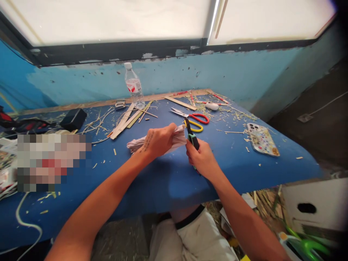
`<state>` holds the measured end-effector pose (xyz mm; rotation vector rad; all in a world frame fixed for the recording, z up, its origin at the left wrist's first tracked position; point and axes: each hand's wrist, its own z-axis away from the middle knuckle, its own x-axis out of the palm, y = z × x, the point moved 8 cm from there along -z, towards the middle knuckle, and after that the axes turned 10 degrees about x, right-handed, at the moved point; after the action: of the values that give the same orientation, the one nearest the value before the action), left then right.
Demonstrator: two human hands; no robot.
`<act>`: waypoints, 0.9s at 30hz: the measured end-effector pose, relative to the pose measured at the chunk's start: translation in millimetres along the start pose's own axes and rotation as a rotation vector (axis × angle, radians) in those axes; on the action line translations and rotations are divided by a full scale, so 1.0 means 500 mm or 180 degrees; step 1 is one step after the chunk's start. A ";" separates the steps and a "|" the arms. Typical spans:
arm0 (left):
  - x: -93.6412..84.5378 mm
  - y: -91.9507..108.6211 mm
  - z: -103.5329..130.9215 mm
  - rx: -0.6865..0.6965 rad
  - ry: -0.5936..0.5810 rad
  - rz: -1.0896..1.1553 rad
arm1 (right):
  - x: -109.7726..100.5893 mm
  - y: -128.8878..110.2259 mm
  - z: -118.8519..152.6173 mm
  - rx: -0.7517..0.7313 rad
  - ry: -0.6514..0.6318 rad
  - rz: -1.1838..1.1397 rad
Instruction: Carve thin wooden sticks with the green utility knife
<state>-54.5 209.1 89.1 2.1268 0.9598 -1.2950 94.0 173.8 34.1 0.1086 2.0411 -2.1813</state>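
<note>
Within the left hand [161,140], fingers clasp a crumpled pinkish bundle [179,137], beside the right hand [203,157], fingers wrapped around a black-and-green tool [193,140].

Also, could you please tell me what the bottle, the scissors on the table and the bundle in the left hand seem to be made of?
Bottle: probably clear, glossy plastic, as it is see-through. Scissors: blades seemingly metal, silvery and shiny; smooth red handle likely plastic. Bundle in the left hand: matte and creased, perhaps paper or cloth; I cannot tell which.
</note>
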 end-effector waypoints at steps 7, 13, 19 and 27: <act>0.007 0.001 0.000 0.0003 0.0013 0.0007 | 0.002 -0.002 -0.002 -0.0021 0.0009 0.0024; 0.007 0.004 0.000 0.0016 0.0043 -0.0082 | 0.001 -0.005 0.000 -0.0086 0.0084 0.0164; 0.017 -0.004 0.004 -0.0118 0.0053 -0.0252 | 0.003 -0.010 -0.012 -0.0120 0.0199 0.0625; 0.012 0.007 0.008 -0.0415 0.0216 -0.0425 | -0.001 -0.036 -0.013 -0.0151 0.0939 0.1499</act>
<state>-52.4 206.0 81.9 2.0482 1.1992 -1.1932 91.2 181.6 51.2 0.8566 1.9437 -1.9042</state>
